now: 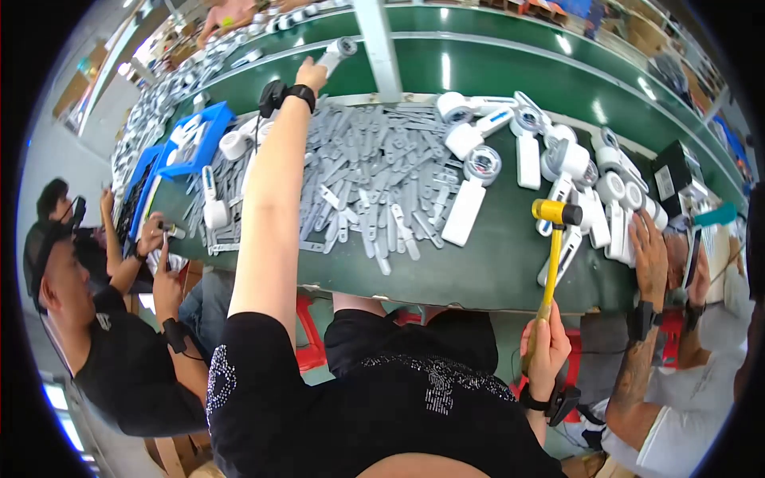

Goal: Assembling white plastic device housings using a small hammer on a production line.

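Observation:
My left arm stretches across the table, and my left hand [312,75] is closed around the handle of a white round-headed device [339,51] above the table's far edge. Beneath that arm spreads a heap of flat grey plastic strips [374,151]. My right hand [547,344] grips the handle of a mallet [555,239] at the table's near edge. The mallet stands nearly upright, its head yellow with a black face. Beyond it, similar white round-headed devices [570,159] lie in a cluster, and one white device [466,209] rests between them and the grey heap.
A blue tray [195,142] holding white parts stands at the left of the green tabletop [374,279]. A post [378,48] rises by the green conveyor [470,68]. A black box [679,171] sits at the right. Co-workers' hands [647,247] [163,283] are on both sides.

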### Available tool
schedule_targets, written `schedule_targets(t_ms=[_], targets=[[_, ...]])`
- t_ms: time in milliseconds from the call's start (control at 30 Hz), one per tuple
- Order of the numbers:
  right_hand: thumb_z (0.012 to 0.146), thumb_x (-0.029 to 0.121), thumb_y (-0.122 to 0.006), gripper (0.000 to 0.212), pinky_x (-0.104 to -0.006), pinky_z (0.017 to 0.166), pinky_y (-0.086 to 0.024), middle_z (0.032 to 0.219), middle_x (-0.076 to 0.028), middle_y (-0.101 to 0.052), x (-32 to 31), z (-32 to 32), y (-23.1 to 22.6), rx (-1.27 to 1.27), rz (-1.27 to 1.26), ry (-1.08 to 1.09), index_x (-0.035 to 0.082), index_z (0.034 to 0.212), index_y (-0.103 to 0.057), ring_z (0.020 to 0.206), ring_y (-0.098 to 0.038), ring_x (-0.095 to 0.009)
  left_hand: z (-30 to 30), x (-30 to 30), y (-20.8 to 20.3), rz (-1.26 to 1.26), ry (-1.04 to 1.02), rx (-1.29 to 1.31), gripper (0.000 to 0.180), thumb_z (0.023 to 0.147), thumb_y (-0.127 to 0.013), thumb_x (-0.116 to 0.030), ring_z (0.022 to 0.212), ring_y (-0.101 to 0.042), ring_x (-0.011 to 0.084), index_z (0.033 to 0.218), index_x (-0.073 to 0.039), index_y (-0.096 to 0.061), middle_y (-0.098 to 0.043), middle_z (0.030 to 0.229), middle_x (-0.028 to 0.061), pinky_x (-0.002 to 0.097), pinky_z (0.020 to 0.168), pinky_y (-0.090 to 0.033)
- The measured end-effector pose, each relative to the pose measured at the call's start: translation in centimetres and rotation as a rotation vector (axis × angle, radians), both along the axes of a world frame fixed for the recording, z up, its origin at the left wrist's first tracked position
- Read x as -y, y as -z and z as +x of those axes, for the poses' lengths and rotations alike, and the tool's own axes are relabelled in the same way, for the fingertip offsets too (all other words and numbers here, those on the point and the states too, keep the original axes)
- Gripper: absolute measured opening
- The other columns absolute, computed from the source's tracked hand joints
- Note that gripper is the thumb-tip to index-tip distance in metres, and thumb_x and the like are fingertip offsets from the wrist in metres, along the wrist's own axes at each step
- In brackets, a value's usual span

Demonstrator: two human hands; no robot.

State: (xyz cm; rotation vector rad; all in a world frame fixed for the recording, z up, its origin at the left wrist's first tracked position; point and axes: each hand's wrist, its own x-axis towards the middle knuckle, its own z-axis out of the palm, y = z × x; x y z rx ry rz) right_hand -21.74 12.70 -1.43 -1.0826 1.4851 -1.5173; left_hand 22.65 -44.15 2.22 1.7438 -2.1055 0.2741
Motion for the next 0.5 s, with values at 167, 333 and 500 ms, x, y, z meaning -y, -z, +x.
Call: schedule_targets(t_ms=[167,333,500], targets=[[0.096,0.002,-0.044,0.040,-0.0186,0.045,-0.037,0.068,-0.001,-0.055,-0.9,-1.4,0.1,-0.034,0.023,0.108,-0.002,0.136,-0.048,0.049,-0.045,-0.004,-9.1,-1.2,1.8,0.053,-0.049,-0.769,0.065,0.077,-0.061,-0.023,0.112,-0.057,0.0382,0.136,-0.001,-0.047,-0.059,0.119,0.0278,0.0414,0.098,-0.044],[0.096,0.003,-0.044,0.040,-0.0185,0.044,-0.036,0.067,-0.001,-0.055,-1.7,-2.3,1.2,-0.046,0.048,0.183,-0.002,0.136,-0.048,0.048,-0.045,-0.004,-17.0,-16.6,-3.5,0.019,0.280,-0.368,0.046,0.083,-0.068,-0.031,0.089,-0.064,0.0306,0.118,-0.003,-0.058,-0.067,0.091,0.0155,0.0408,0.079,-0.051],[0.097,0.003,-0.045,0.040,-0.0187,0.044,-0.036,0.069,-0.002,-0.055,-2.2,-1.7,1.4,0.018,0.007,0.154,-0.002,0.136,-0.048,0.049,-0.045,-0.004,-26.7,-34.0,-2.2,0.198,0.436,-0.148,0.072,0.081,-0.066,-0.052,0.095,-0.062,0.0377,0.136,-0.012,-0.044,-0.063,0.103,0.0216,0.0448,0.078,-0.051]])
